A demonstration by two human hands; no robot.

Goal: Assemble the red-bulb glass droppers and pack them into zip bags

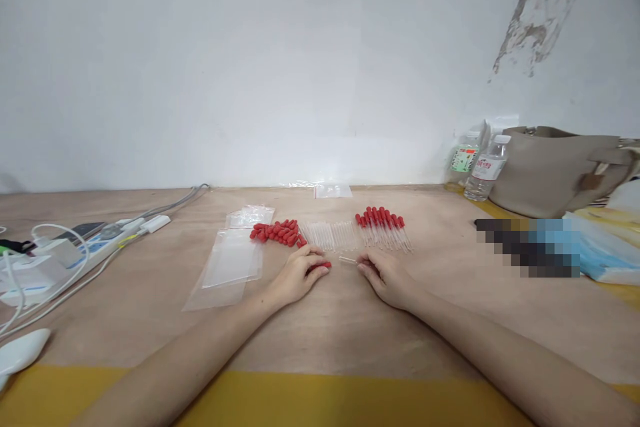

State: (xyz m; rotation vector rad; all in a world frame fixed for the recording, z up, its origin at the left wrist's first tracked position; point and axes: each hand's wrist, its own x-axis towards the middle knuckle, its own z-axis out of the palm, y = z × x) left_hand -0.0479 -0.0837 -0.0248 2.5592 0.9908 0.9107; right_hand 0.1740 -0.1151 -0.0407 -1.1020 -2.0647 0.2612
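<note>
My left hand (303,272) is closed on a red rubber bulb (327,265), whose end shows past the fingertips. Between the fingers of my right hand (381,275) is a thin clear dropper tube (347,259), its free end pointing left toward the bulb. Bulb and tube are apart. Beyond my left hand lies a pile of loose red bulbs (275,232). A row of clear tubes (330,236) stretches across the middle. Past my right hand, several droppers with red bulbs fitted (383,223) lie side by side.
Clear plastic bags (233,260) lie left of the bulbs. A power strip (107,243) with white cables and a white spoon-shaped object (24,350) are at far left. At right stand two plastic bottles (487,170), a grey-beige bag (550,170) and a blue-and-white packet (605,257).
</note>
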